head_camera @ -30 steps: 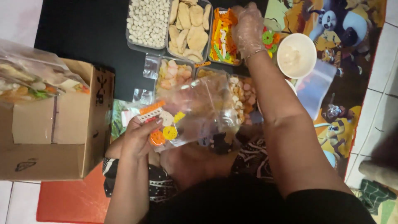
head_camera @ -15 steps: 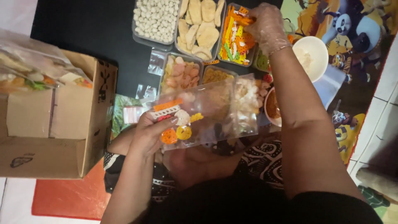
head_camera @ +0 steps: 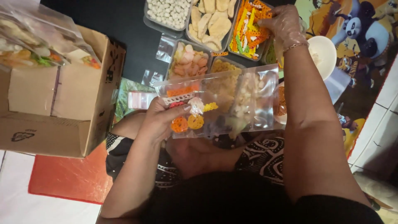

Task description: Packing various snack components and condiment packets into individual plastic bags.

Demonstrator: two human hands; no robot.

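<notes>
Clear plastic bag, held level above the person's lap, partly filled at its left end with small coloured crackers: an orange strip, a white lattice piece, a yellow piece and two round orange and yellow pieces. Left hand, bare, grips the bag's left end, thumb pressed on top against the crackers and fingers curled beneath. Below the bag lie the person's patterned black-and-white clothing and dark lap. To the left stands an open cardboard box on a red mat, with filled clear packets resting on its top. Just beyond the bag sit two small trays, one of pink and pale crackers and one of yellow curls, on a black cloth. Right hand, in a thin transparent glove, reaches past the bag to the tray of orange, yellow and green stick crackers; its fingers are bent down onto the sticks, though whether they pinch any cannot be told. A white bowl stands just right of that wrist. Farthest away are a tray of flat pale crackers and a tray of small white pellets.
</notes>
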